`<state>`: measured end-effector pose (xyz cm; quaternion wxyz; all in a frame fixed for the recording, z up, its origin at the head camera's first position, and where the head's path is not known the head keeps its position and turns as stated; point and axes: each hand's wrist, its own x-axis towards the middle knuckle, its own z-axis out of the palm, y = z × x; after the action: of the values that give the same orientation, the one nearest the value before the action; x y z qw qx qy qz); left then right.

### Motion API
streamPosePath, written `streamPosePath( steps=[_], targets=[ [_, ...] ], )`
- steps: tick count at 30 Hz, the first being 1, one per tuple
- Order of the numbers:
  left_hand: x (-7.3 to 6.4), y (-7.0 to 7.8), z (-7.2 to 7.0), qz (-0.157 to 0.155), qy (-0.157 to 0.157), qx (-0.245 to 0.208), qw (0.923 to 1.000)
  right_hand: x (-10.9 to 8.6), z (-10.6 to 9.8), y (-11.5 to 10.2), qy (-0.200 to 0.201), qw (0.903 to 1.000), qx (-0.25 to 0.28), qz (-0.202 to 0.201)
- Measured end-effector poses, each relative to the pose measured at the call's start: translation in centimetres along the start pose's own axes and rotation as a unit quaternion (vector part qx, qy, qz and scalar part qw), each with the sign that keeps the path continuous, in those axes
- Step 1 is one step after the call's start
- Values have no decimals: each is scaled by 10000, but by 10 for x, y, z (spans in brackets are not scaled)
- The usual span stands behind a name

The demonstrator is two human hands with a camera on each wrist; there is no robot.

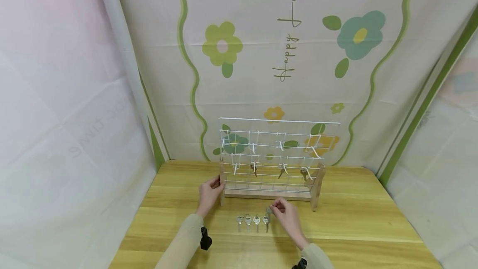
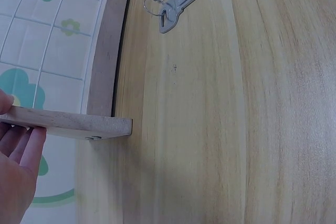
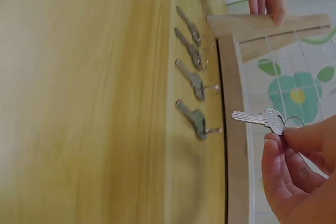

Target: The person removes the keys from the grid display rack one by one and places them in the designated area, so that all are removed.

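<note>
My right hand (image 1: 286, 215) pinches a silver key (image 3: 257, 119) between thumb and fingertips near its head and ring. In the right wrist view, this key is held above the table, its blade pointing left. A row of several silver keys (image 1: 256, 220), each with a ring, lies on the table left of that hand. My left hand (image 1: 209, 194) grips the left wooden side (image 2: 68, 121) of the white wire rack (image 1: 280, 121), thumb on one face and fingers on the other. Three keys (image 1: 282, 172) hang from hooks on the rack's lower row.
The rack stands towards the back of the wood-grain table (image 1: 354, 235), on a wooden base bar (image 1: 267, 193). More white hooks (image 1: 281, 145) sit on its upper row. A patterned cloth (image 1: 261, 53) hangs behind and along both sides.
</note>
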<state>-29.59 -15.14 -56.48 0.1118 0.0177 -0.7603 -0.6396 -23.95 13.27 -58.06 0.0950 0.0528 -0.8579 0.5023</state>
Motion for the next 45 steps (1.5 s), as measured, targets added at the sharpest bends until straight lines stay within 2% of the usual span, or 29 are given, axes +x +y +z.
streamPosePath(
  steps=[2,6,10,17,19,23,26,32,35,39,45],
  targets=[
    [-4,9,-2,16,-78,-5,10000,-2,-3,7,-49,9999,-115,87],
    [-5,12,-3,11,-125,-14,9999,-4,-6,19,-128,9993,-320,147],
    [2,-7,0,-10,3,29,10000,-6,-7,26,-298,9987,-250,337],
    [2,-7,1,14,31,3,10000,-5,-9,33,-592,9966,-217,532],
    [2,-7,1,16,22,0,10000,-5,-9,34,-589,9958,-213,672],
    [1,-5,1,-38,-12,29,10000,-4,-7,34,-570,9955,-361,658],
    [-1,2,0,-23,-68,9,10000,-3,-6,33,-539,9952,-503,637],
    [-13,31,-7,64,-218,64,9997,-2,-5,34,-414,9951,-806,384],
    [-15,36,-8,37,-251,92,9996,-2,-5,35,-361,9950,-860,350],
    [-13,31,-7,61,-257,40,9996,-2,-5,35,-322,9933,-1095,170],
    [-2,3,-2,50,-135,77,9999,-2,-12,33,-398,9889,-1428,-35]
  ],
)
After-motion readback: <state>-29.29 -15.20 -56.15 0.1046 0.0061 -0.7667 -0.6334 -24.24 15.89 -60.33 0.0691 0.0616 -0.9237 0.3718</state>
